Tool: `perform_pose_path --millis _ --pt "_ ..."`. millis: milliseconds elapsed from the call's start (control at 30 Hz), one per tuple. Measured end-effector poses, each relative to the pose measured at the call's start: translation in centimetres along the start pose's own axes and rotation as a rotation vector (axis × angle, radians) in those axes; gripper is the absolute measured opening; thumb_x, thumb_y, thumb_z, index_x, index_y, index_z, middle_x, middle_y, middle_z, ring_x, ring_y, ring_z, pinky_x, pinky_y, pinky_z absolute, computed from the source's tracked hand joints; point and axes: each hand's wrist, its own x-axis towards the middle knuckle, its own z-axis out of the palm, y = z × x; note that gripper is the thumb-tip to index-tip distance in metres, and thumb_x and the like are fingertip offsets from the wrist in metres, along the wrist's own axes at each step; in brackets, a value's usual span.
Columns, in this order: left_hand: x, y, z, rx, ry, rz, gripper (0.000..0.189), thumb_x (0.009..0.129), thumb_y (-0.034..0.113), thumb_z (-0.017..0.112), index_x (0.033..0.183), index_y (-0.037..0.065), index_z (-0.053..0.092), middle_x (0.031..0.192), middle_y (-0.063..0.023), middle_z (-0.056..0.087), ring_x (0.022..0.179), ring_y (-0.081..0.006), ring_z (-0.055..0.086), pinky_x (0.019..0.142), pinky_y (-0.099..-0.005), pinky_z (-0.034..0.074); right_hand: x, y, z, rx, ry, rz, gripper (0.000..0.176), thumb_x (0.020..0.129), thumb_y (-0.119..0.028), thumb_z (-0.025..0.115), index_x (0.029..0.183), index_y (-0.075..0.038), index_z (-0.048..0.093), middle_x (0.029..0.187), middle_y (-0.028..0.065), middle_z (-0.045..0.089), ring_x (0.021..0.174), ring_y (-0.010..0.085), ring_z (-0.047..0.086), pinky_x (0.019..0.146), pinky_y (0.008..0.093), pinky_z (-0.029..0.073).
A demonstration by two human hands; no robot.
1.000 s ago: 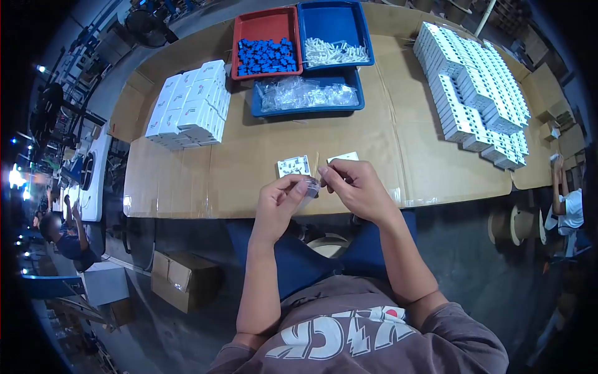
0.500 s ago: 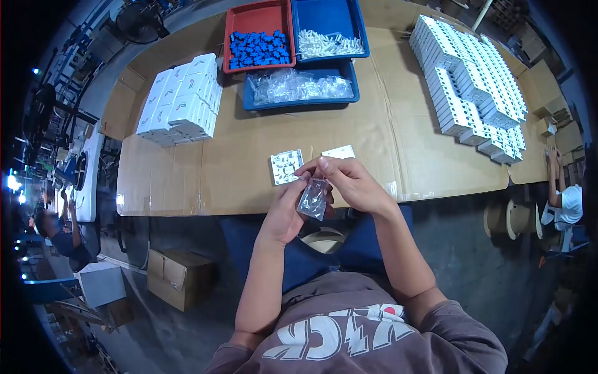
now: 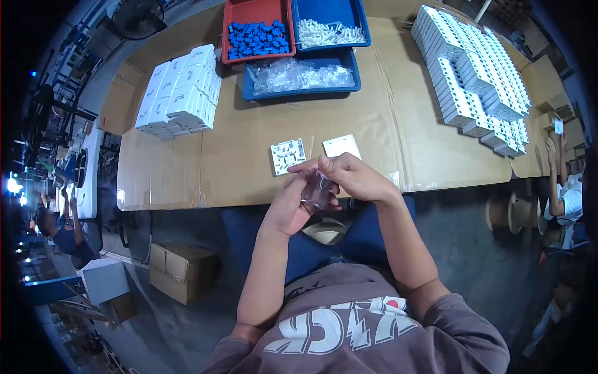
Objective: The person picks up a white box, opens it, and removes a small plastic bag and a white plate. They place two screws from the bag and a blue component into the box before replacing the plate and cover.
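The clear plastic bag (image 3: 316, 193) is located between the two hands, above the wearer's lap, just off the near edge of the cardboard-covered surface (image 3: 243, 134). The left grip (image 3: 300, 198) is closed on the bag, with fingers behind it. The right grip (image 3: 339, 177) is positioned at the bag's upper edge, thumb and forefinger extended across the top; whether they pinch the film cannot be told. Beyond the hands, a white square plate with small raised parts (image 3: 288, 156) lies flat at left, and a plain white square plate (image 3: 342, 147) lies at right, the two apart. Farther back, the front blue tray (image 3: 302, 95) contains clear bags. Behind it, the red tray (image 3: 258, 10) contains blue parts and the rear blue tray (image 3: 330, 11) contains white pieces, side by side. A stack of white boxes (image 3: 180, 93) occupies the left side of the surface; a larger stack of white units (image 3: 470, 78) occupies the right. A cardboard box (image 3: 177, 271) rests on the floor at lower left.
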Motion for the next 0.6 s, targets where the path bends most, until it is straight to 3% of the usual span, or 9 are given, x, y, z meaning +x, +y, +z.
perform_pose_path --millis 100,200,300,400,600 --pt "0.05 -0.11 -0.15 -0.024 0.0 -0.024 0.043 0.112 0.04 0.038 0.127 0.005 0.058 0.097 -0.012 0.069 0.079 -0.0243 0.071 0.077 -0.0467 0.063 -0.18 0.26 -0.2 -0.02 -0.002 0.047 0.072 0.109 -0.058 0.039 0.101 0.004 0.075 0.066 0.0046 0.066 0.059 0.0107 0.061 0.062 0.0271 0.051" --pt "0.29 -0.14 -0.33 -0.028 -0.02 -0.027 0.042 0.111 0.04 0.04 0.128 0.006 0.058 0.097 -0.012 0.069 0.077 -0.0237 0.07 0.076 -0.0469 0.063 -0.17 0.14 0.1 -0.086 0.053 -0.081 0.075 0.109 -0.059 0.037 0.091 0.005 0.072 0.067 0.006 0.068 0.061 0.0112 0.063 0.063 0.0276 0.051" --pt "0.36 -0.3 -0.37 -0.025 -0.03 -0.043 0.043 0.11 0.042 0.042 0.128 0.006 0.058 0.097 -0.0118 0.068 0.076 -0.0234 0.07 0.076 -0.0467 0.063 -0.39 -0.35 -0.52 -0.067 -0.064 0.019 0.075 0.109 -0.059 0.037 0.094 0.005 0.072 0.072 0.0059 0.069 0.065 0.0117 0.064 0.065 0.028 0.052" --pt "0.28 -0.46 -0.35 -0.044 -0.027 -0.042 0.044 0.11 0.043 0.044 0.129 0.006 0.058 0.096 -0.0119 0.068 0.076 -0.0229 0.07 0.075 -0.0459 0.063 -0.52 -0.67 -0.06 -0.045 0.008 -0.037 0.074 0.109 -0.058 0.037 0.094 0.006 0.072 0.076 0.0065 0.07 0.067 0.0113 0.065 0.065 0.0283 0.052" --pt "0.31 -0.59 0.16 -0.038 0.004 -0.043 0.043 0.109 0.042 0.047 0.128 0.005 0.058 0.094 -0.0112 0.068 0.07 -0.0204 0.068 0.072 -0.0415 0.063 -0.57 -0.19 -0.78 -0.08 -0.08 -0.002 0.071 0.11 -0.055 0.038 0.096 0.006 0.071 0.074 0.0068 0.069 0.067 0.0122 0.065 0.069 0.0291 0.054"
